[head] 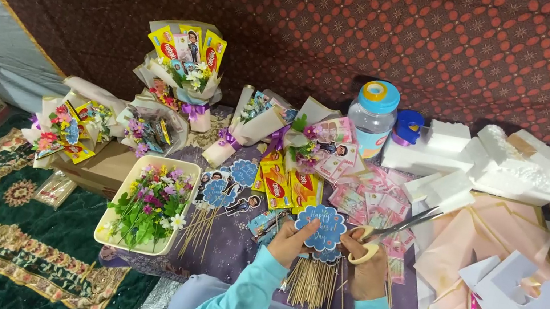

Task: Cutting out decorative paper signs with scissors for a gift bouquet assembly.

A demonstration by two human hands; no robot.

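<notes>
Your left hand (pixel 288 241) pinches the lower left edge of the blue scalloped paper tag (pixel 319 229), held up between both hands. Your right hand (pixel 368 265) is closed through the yellow-handled scissors (pixel 391 233), just right of the tag. Bamboo skewers (pixel 310 285) lie directly below on the purple surface (pixel 231 247)

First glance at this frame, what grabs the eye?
Low centre, the left hand holds a blue scalloped paper tag while the right hand works yellow-handled scissors at its edge. Behind them, wrapped bouquets stuffed with flowers and snack packets crowd the upper left. A white tray of artificial flowers sits to the left, and white foam blocks are piled at upper right.
</notes>
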